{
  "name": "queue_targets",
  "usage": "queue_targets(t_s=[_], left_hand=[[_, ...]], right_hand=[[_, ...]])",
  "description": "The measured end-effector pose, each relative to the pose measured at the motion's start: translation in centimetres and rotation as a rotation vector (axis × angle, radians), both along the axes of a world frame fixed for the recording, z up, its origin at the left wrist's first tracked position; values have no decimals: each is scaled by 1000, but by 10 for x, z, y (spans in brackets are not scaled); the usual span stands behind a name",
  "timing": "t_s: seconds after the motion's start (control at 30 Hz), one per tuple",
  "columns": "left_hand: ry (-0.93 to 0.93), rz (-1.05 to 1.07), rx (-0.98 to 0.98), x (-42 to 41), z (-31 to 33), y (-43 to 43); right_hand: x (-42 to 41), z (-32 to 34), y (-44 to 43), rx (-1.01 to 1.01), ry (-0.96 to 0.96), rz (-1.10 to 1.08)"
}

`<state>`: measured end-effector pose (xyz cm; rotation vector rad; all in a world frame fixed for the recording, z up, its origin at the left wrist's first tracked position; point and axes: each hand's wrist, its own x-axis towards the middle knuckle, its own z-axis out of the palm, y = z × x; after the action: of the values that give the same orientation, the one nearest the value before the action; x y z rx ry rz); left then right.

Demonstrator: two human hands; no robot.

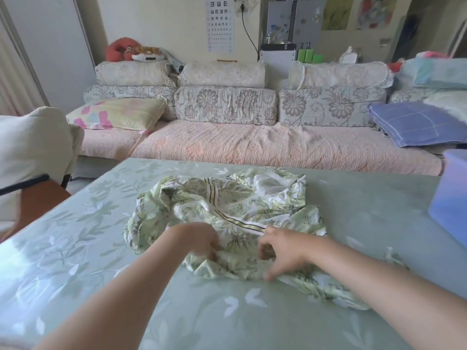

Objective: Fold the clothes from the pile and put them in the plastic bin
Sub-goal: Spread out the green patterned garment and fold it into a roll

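Lying crumpled, green leaf-print garment (242, 205) with striped trim, left hand (199, 239) and right hand (285, 248) pinching its edge.

floral-cushioned sofa (252, 145) behind a green leaf-patterned table (75, 243), eye chart (219, 24) on pale wall

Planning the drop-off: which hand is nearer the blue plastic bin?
Right. The right hand pinches the floral garment left of the blue bin; the left hand pinches it farther left.

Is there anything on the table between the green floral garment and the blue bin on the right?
Nothing visible. Only bare table lies between the garment and the bin, which the frame's edge cuts off.
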<state>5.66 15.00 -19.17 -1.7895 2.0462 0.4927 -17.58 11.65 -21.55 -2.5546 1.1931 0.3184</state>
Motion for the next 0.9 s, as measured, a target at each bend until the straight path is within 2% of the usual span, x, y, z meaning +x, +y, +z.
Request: queue_targets(t_s=[0.13,0.2,0.27,0.33,0.4,0.43,0.5,0.57,0.6,0.7,0.73,0.8,0.9], left_hand=[[287,27,-104,-28,20,2],[359,-35,-105,-57,30,5],[471,-108,17,-88,34,11],[659,-119,333,-118,34,18],[748,-166,586,-142,33,23],[763,-183,600,-149,31,21],[802,-188,398,-154,28,14],[758,-128,45,-148,22,-2],[726,-51,-122,-141,17,-11],[653,143,-431,-115,4,-31],[562,126,-465,-106,0,-38],[315,48,-344,-93,-8,-44],[66,-7,-107,-82,-20,-44]], right_hand=[[-34,4,3,-140,-91,-72],[-57,9,4,-201,-38,-97],[-82,18,0,-393,129,-102],[-108,30,-5,-533,338,-112],[-132,43,-8,-541,497,-194],[-143,49,-9,-518,577,-249],[-157,54,-12,-476,684,-323],[-158,54,-18,-463,681,-345],[-153,53,-21,-477,609,-346],[-128,50,-28,-580,175,-345],[-117,48,-29,-544,37,-345],[-96,38,-30,-298,-105,-340],[-73,17,-32,10,-34,-294]])
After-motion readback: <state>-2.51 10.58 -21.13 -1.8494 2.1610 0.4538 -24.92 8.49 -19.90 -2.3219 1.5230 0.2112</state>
